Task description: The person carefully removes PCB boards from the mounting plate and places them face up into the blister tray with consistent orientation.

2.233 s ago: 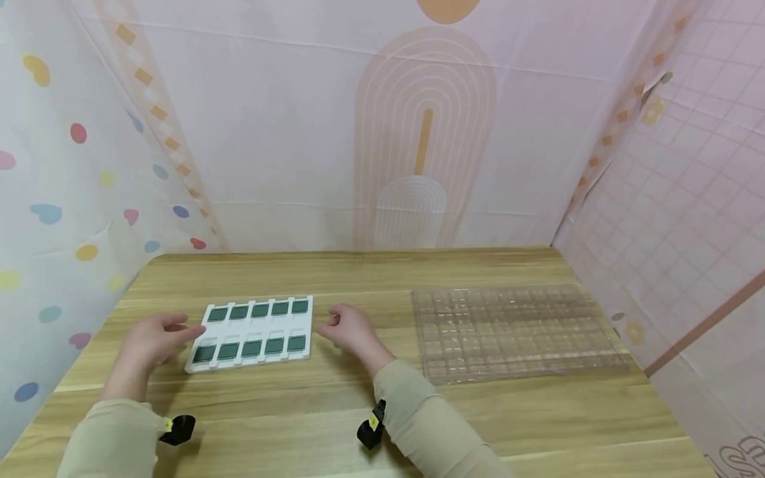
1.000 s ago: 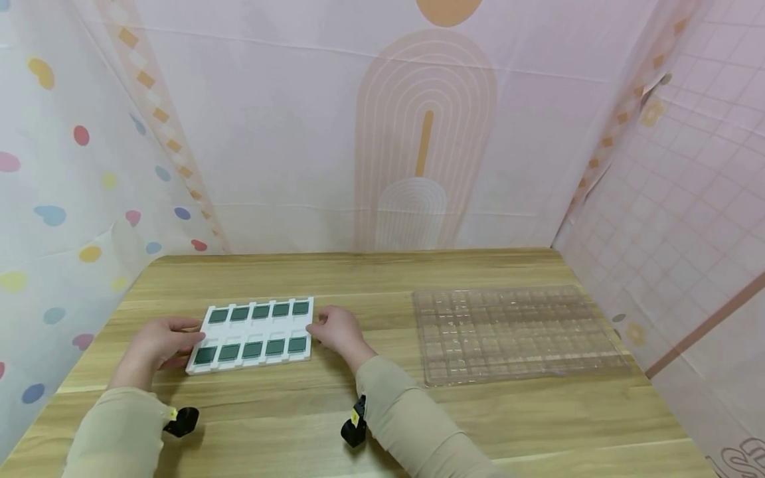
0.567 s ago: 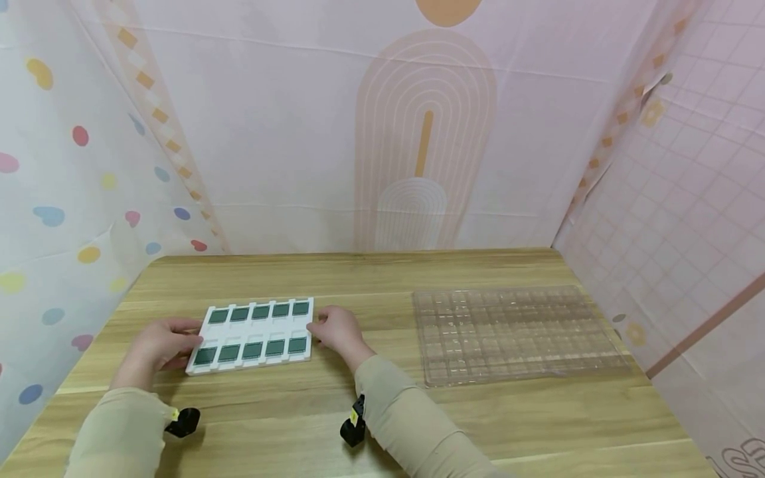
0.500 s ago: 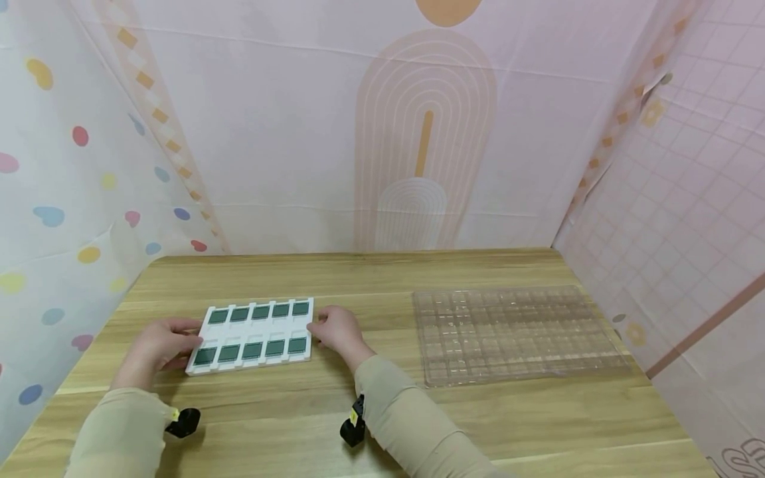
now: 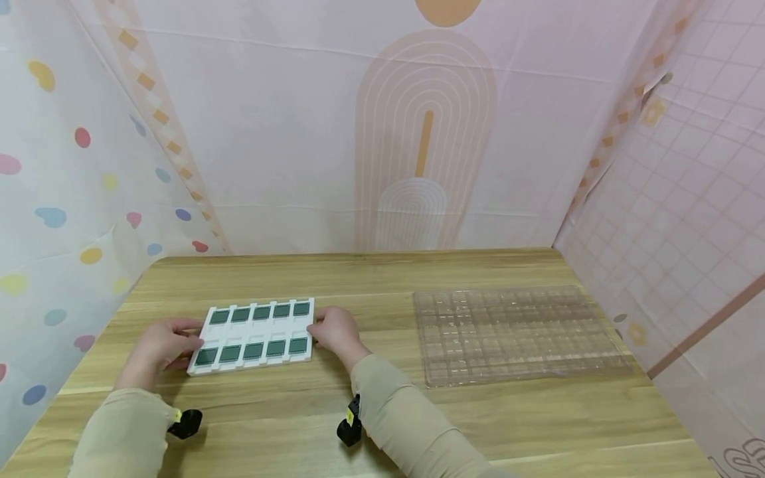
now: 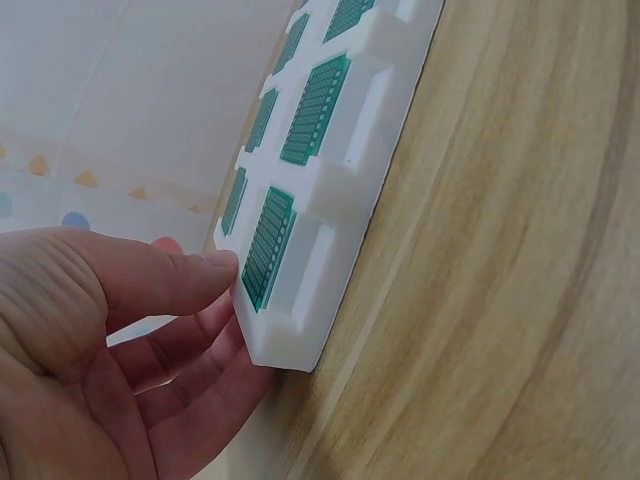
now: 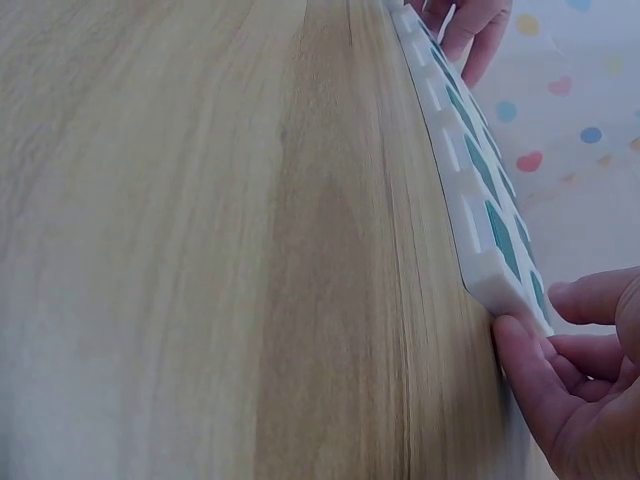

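Note:
A white plastic tray (image 5: 251, 330) lies on the wooden table, left of centre, with several small green circuit boards (image 5: 219, 317) set in two rows of slots. My left hand (image 5: 157, 348) grips the tray's left end. In the left wrist view its thumb (image 6: 190, 278) presses the rim, while the other fingers curl by the side and partly under it. At the opposite end my right hand (image 5: 339, 334) holds the short edge between thumb and fingers. The right wrist view shows one fingertip (image 7: 515, 335) against the tray's corner; the undersides of both ends are hidden.
A large transparent blister tray (image 5: 514, 335) with many small compartments lies flat on the right of the wooden table (image 5: 382, 425). Patterned cloth (image 5: 287, 133) hangs behind and at both sides of the table.
Both hands have closed in on the white tray's ends; the right hand moved left to touch its edge. The tray has barely shifted, and the transparent tray stays in place.

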### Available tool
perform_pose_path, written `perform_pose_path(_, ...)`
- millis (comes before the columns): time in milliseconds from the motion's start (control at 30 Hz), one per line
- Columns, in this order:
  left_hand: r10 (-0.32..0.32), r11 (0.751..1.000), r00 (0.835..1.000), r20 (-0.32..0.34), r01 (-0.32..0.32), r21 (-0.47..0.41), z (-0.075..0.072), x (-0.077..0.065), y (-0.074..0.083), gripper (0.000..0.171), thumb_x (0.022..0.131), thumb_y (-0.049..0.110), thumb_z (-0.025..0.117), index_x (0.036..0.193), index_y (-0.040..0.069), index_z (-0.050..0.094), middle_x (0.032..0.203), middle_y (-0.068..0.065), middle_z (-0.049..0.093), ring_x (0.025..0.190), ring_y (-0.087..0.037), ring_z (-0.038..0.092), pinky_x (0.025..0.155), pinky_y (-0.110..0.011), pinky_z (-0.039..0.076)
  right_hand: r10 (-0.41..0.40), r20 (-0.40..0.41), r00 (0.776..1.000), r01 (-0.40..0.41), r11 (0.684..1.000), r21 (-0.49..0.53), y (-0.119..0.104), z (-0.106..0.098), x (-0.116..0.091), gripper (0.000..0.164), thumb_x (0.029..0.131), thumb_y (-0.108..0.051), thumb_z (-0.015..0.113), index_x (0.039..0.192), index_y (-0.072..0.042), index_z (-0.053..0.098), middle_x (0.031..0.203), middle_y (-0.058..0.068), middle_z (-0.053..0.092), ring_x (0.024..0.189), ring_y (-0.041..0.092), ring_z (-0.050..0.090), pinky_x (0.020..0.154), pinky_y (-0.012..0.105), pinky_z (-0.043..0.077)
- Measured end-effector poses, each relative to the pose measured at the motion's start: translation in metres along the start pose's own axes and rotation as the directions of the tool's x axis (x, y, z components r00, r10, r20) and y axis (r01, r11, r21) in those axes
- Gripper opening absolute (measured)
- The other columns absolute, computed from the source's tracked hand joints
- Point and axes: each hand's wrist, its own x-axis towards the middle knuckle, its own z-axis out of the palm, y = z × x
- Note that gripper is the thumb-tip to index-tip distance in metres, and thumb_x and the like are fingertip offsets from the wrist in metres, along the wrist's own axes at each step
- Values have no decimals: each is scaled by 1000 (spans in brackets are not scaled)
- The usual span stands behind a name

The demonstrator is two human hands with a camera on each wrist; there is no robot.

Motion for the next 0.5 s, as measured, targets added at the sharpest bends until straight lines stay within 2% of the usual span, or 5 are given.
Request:
perform_pose_path(100,-2,1000,1000,-2,2,-2,1,0,-1,55,89,2,68,138,-10,47,103,-19,56,88,-27,55,67,-34,54,-12,0,1000,12,1000,-23,1,1,0,7,90,-9,69,93,-5,73,70,-2,59,53,8,58,52,20,47)
perform_pose_path(167,-9,1000,1000,2,9,-8,1,0,-1,56,88,3,68,138,-10,47,104,-20,56,89,-27,55,67,-34,54,-16,-1,1000,16,999,-36,1,1,0,5,90,-8,68,89,-5,73,68,-3,58,53,8,57,51,20,46)
perform_pose_path(500,20,999,1000,7,-21,42,6,-2,0,57,88,7,69,138,-9,48,106,-20,56,90,-29,55,68,-34,55,-28,-13,1000,26,993,-113,5,-2,0,6,89,-6,67,89,-6,73,68,-3,58,54,8,55,51,19,44)
